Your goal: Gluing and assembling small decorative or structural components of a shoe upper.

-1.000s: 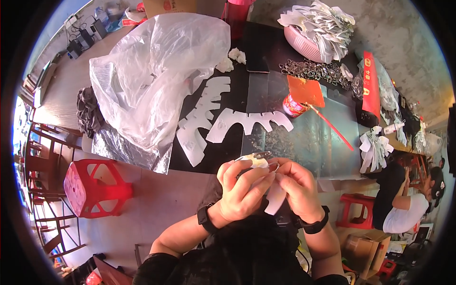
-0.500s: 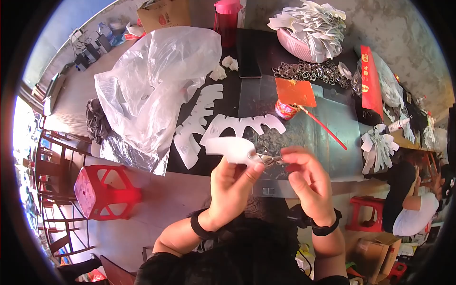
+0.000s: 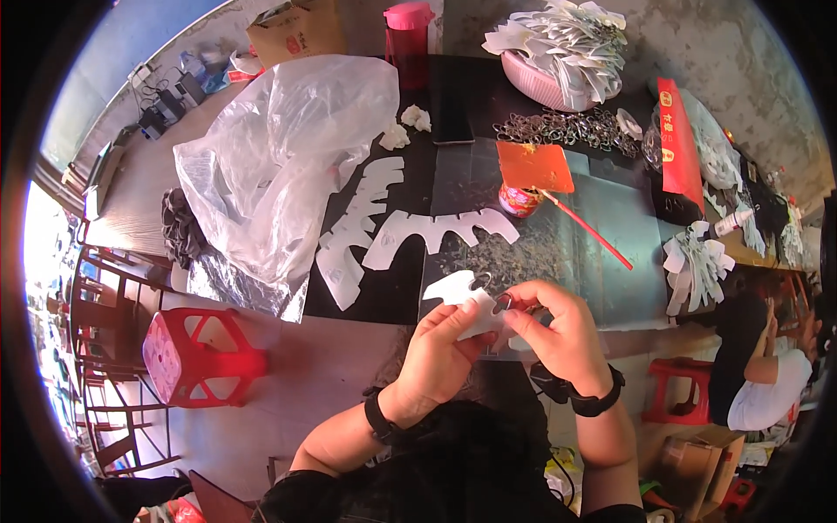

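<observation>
Close to the table's near edge, my left hand (image 3: 436, 353) pinches a small white sheet piece with notched edges (image 3: 450, 288) between thumb and fingers. A dark metal ring (image 3: 480, 279) sits at the piece's upper edge. My right hand (image 3: 562, 336) is closed beside it, thumb and forefinger on another metal ring (image 3: 503, 302) at the piece's right edge. How the rings join the sheet is too small to tell. Beyond my hands lie a curved white strip with tabs (image 3: 440, 231) and a second such strip (image 3: 362, 227).
A clear plastic bag (image 3: 288, 139) covers the left. Further back are metal rings (image 3: 567, 131), a pink basket (image 3: 523, 83) of white pieces and a pink-lidded bottle (image 3: 408, 44). An orange board (image 3: 536, 167) rests on a red tin (image 3: 520, 200). Another person (image 3: 763, 383) sits at right.
My hands have come together, the right moving left onto the piece's edge. The white piece has turned and shifted right and lower. The metal rings, bunched between my hands before, now show separately.
</observation>
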Tool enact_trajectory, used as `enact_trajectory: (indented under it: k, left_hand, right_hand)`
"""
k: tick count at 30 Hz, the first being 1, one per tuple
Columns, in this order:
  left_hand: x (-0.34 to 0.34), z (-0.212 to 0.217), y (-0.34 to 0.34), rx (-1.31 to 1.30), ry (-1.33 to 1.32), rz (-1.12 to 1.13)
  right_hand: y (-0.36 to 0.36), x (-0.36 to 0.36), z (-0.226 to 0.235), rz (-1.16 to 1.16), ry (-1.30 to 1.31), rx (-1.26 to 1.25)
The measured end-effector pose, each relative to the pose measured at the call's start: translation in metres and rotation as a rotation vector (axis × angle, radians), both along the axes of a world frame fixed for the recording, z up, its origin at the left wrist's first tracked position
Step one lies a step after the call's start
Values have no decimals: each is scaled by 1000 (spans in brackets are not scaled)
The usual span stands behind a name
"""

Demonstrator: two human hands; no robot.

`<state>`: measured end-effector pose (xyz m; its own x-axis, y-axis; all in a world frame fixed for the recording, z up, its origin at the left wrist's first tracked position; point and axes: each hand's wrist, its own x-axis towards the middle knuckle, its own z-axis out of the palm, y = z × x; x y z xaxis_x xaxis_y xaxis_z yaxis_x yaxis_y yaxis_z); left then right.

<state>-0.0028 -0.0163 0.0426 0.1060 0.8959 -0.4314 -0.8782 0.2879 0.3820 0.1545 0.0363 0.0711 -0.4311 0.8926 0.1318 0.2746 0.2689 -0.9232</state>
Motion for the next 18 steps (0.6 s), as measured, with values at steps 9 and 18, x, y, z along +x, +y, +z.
enact_trajectory:
  k: [9, 18]
  left_hand:
    - [0, -33, -2, 191, 285, 59]
    - [-5, -47, -1, 225, 352, 65]
  right_hand:
    - [11, -4, 6, 62, -78, -236]
    - [24, -19, 11, 133, -217, -49]
